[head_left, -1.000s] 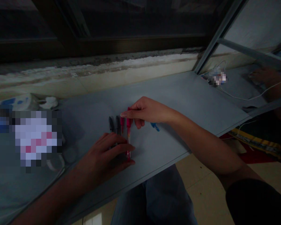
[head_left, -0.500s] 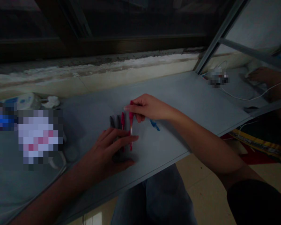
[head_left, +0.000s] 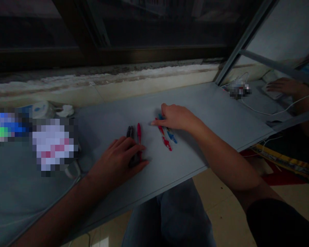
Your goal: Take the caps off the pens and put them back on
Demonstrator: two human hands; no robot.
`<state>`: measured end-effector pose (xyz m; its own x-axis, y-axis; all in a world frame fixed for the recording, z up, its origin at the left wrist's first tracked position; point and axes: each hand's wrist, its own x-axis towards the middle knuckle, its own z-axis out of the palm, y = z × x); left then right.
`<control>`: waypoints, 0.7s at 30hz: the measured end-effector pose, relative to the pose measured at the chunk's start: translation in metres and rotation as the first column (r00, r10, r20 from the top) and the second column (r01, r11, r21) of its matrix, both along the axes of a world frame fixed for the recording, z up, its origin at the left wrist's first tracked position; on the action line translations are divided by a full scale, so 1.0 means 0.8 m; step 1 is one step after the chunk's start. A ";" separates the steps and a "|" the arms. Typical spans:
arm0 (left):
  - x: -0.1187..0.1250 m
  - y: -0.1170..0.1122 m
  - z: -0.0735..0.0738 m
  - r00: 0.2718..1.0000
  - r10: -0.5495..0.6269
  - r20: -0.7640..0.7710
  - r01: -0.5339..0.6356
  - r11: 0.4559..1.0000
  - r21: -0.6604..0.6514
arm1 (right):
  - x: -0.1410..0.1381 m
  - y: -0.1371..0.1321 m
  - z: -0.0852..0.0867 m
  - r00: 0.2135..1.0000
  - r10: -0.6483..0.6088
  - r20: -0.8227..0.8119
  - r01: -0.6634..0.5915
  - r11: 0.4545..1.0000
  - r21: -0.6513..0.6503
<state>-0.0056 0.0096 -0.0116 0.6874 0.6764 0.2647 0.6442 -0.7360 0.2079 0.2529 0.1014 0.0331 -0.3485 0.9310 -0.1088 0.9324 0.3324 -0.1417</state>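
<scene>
Grey tabletop (head_left: pixel 216 109) holds two black plastic pens (head_left: pixel 130 132) and one red pen (head_left: pixel 139 129) under the left hand (head_left: pixel 118 163), grip splayed; second red pen (head_left: pixel 166 141), one blue pen (head_left: pixel 173 137) under the right hand (head_left: pixel 177 116), grip unclear.

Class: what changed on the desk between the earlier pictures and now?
The right hand carried one red pen rightward, away from the row, and laid it beside the blue pen; whether it has let go is unclear. The left hand stayed flat on the black pens and other red pen.
</scene>
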 end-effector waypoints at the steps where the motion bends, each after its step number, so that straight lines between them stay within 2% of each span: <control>1: 0.000 0.000 0.000 1.000 -0.007 0.010 0.008 1.000 -0.018 | 0.000 -0.002 0.002 1.000 0.009 0.025 -0.009 1.000 -0.017; 4: 0.000 0.001 -0.002 0.999 -0.031 0.035 0.033 0.998 -0.059 | -0.001 -0.006 0.004 0.996 0.065 0.053 -0.060 0.994 -0.090; 11: 0.000 0.003 -0.001 0.998 -0.024 0.060 0.030 0.994 -0.101 | -0.004 -0.008 0.005 0.991 0.134 0.019 -0.130 0.984 -0.122; 17: 0.003 0.003 0.005 0.996 -0.023 0.092 0.030 0.997 -0.078 | -0.004 -0.011 0.006 0.985 0.173 0.012 -0.170 0.977 -0.126; 21: 0.007 0.000 0.008 0.990 0.010 0.141 -0.003 0.999 -0.044 | -0.002 -0.009 0.009 0.989 0.146 -0.019 -0.147 0.983 -0.107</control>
